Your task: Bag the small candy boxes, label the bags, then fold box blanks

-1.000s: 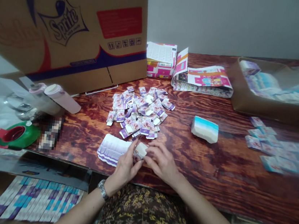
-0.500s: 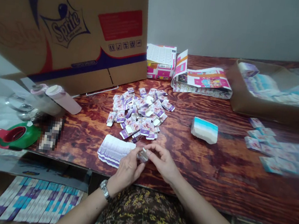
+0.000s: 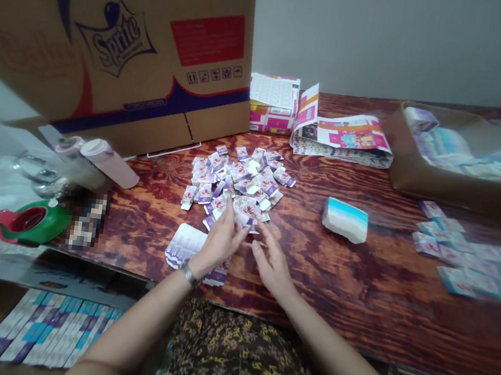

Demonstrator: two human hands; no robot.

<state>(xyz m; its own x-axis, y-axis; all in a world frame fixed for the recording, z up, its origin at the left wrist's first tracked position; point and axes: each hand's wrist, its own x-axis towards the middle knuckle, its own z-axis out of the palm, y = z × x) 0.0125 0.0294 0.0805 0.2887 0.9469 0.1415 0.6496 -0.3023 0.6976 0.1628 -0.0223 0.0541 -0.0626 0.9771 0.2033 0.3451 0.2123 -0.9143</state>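
Observation:
My left hand (image 3: 222, 236) reaches over the near edge of a heap of small white-and-purple cardboard boxes (image 3: 238, 177), fingers stretched forward. A small box (image 3: 243, 219) lies by its fingertips; I cannot tell if they touch it. To the right, my right hand (image 3: 271, 260) hovers above the table with its fingers apart and nothing seen in them. Partly under my left hand and wrist is a fanned stack of flat white-and-purple cartons (image 3: 185, 243), its right part covered.
On the wooden table (image 3: 333, 289) lie a blue-and-white stack (image 3: 346, 219), rows of small packs (image 3: 449, 242) and folded printed sheets (image 3: 348, 135). A large carton (image 3: 151, 102) stands back left, near bottles (image 3: 111, 164) and a tape dispenser (image 3: 33, 223). An open box (image 3: 443, 184) is at right.
Both hands have moved forward from the table's near edge to the heap. The small box they were handling is no longer between my fingers as before, and the right hand has opened.

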